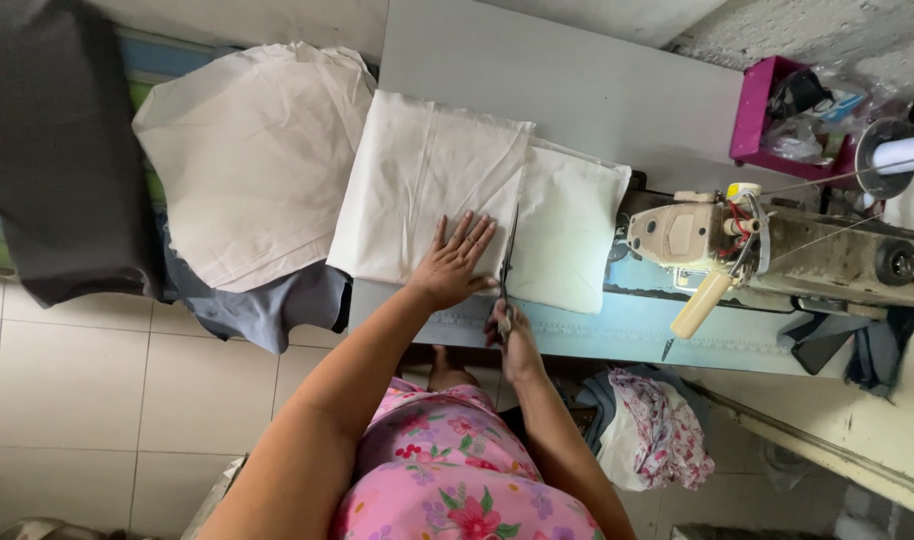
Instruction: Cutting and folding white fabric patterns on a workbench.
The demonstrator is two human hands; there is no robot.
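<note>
The person is cutting a folded cream cloth [427, 190] that lies on the table [597, 95] beside a sewing machine [767, 250]; the cut appears to be under way, judging by the scissors [507, 265] whose blades run up along the seam between the cloth and a second cream piece [569, 235] just to its right. The left hand [455, 262] lies flat on the cloth's near right corner, fingers spread moderately wide and pressing the fabric down, holding nothing. The right hand [512, 335] grips the scissor handles at the table's near edge, fingers curled closed round them; how far apart the blades stand cannot be told, as they show only as a thin dark line. The next stroke would call for the left palm to keep the layers from sliding while the blades track straight along the edge, with the fingertips kept clear of the blades, which lie just beside them. A larger cream sheet [252, 150] drapes over grey fabric [262, 305] at the left, well apart from the cut, and a pink tray [755, 105] of oddments sits at the far right.
</note>
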